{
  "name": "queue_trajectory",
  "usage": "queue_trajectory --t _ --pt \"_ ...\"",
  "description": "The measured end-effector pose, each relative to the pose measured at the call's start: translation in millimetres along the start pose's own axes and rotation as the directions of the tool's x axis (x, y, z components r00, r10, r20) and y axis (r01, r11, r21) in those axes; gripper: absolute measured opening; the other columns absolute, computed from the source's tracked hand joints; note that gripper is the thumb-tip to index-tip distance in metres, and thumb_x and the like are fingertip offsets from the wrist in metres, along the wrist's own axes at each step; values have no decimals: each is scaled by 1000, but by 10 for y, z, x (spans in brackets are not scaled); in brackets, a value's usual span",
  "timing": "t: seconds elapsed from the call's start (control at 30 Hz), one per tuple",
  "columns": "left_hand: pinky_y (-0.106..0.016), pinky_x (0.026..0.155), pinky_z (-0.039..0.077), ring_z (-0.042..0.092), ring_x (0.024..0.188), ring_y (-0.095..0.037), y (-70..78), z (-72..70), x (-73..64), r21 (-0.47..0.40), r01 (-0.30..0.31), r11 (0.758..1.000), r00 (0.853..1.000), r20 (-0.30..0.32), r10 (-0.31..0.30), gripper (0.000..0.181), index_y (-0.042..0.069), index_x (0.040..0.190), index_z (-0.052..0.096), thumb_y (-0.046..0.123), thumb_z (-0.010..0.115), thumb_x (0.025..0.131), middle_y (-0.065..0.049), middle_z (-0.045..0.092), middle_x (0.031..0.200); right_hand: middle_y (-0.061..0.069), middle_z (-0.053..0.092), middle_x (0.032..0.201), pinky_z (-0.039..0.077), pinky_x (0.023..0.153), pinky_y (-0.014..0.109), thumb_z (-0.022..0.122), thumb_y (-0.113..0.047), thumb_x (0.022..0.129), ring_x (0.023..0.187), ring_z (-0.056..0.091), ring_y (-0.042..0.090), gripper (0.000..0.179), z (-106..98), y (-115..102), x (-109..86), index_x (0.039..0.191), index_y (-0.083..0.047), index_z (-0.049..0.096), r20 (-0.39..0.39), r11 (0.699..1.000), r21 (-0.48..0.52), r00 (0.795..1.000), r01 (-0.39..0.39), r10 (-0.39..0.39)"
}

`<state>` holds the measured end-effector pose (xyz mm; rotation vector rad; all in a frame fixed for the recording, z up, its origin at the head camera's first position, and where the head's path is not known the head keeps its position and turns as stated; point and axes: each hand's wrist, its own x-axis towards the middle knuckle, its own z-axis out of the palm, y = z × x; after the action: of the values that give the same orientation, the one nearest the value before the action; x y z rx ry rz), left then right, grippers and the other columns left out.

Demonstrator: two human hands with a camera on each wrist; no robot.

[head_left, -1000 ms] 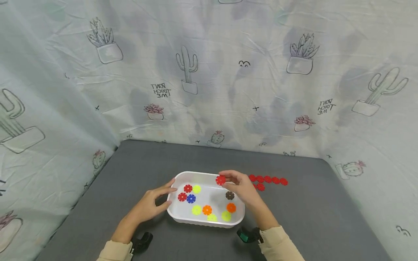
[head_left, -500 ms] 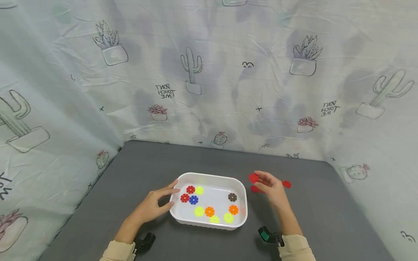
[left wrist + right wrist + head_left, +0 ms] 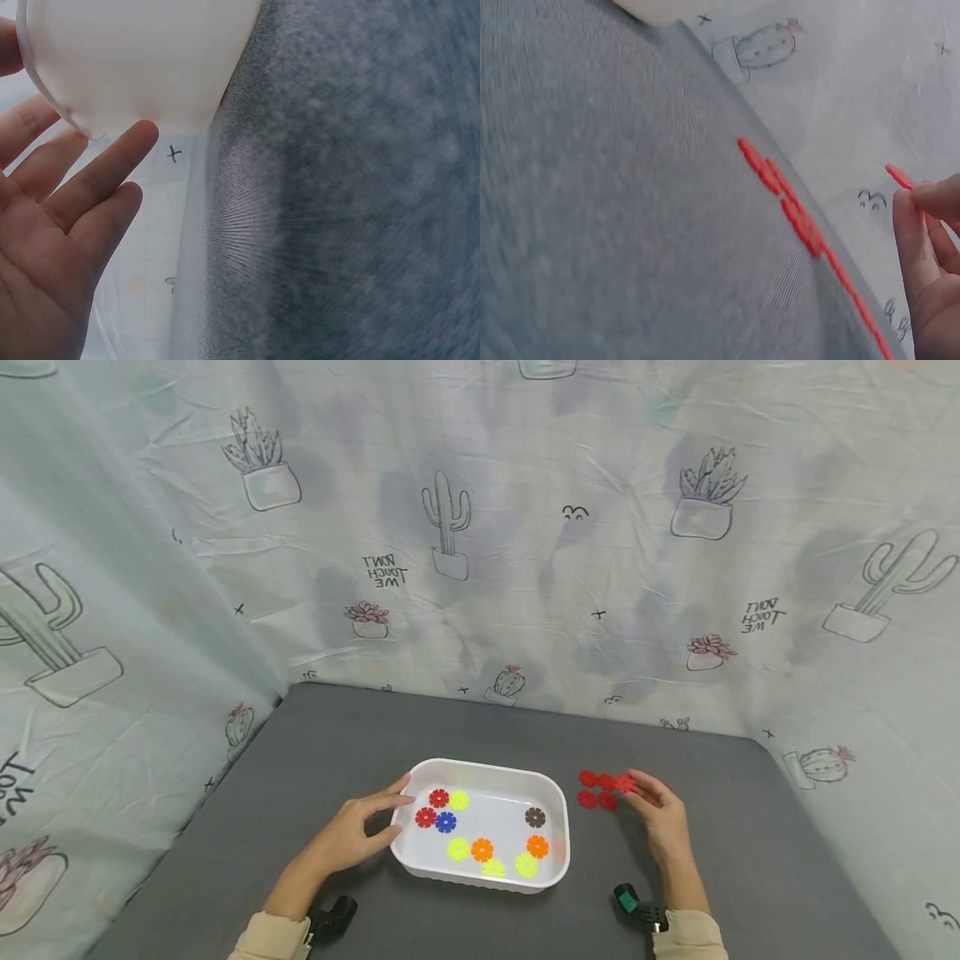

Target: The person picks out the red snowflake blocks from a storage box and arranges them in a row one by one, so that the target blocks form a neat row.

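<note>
Right hand pinching a red disc over the grey desk

At 3 o'clock the right hand [image 3: 930,247] pinches a red disc [image 3: 900,177] by its edge, above a row of red discs [image 3: 802,221] lying flat on the desk [image 3: 607,225]. The row runs from the centre toward 5 o'clock. A cactus-print cloth [image 3: 840,67] hangs behind, at 1 o'clock.

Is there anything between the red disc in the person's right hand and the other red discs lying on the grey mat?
Nothing visible does. The right hand pinches a red disc right beside the red discs on the mat; only bare grey mat lies around them. The white tray stands off to the side.
</note>
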<state>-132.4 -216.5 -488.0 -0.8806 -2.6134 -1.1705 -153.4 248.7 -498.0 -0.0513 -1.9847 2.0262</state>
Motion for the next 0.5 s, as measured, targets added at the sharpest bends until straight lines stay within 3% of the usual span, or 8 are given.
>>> queue_trajectory --t 0.2,0.33,0.4,0.5 --pt "-54 98 44 49 128 -31 10 0 13 5 1 1000 1000 -3 -1 40 8 123 63 12 69 84 -9 45 145 -14 66 90 51 72 12 64 4 85 83 63 -3 45 -70 70 23 126 16 48 -57 997 -44 997 -62 59" --pt "-53 98 44 49 128 -31 -5 -3 27 14 -4 1000 1000 -8 4 39 8 123 63 12 69 84 -8 44 145 -17 62 93 49 74 11 63 2 87 87 59 -4 44 -100 88 44 127 13 49 -66 988 -126 995 -85 77" --pt "-53 98 44 49 128 -31 -7 -3 32 18 -5 1000 1000 -8 5 39 9 123 63 12 68 84 -8 45 145 -17 61 96 48 74 10 62 1 87 89 57 -6 43 -112 99 48 128 10 51 -76 975 -192 993 -109 96" --pt "-54 97 44 49 128 -31 4 -5 31 22 -1 1000 1000 -4 1 39 9 123 63 14 69 84 -8 45 145 -7 63 108 46 72 9 63 -1 88 92 54 -3 40 -122 112 45 127 3 55 -84 937 -320 990 -138 117"
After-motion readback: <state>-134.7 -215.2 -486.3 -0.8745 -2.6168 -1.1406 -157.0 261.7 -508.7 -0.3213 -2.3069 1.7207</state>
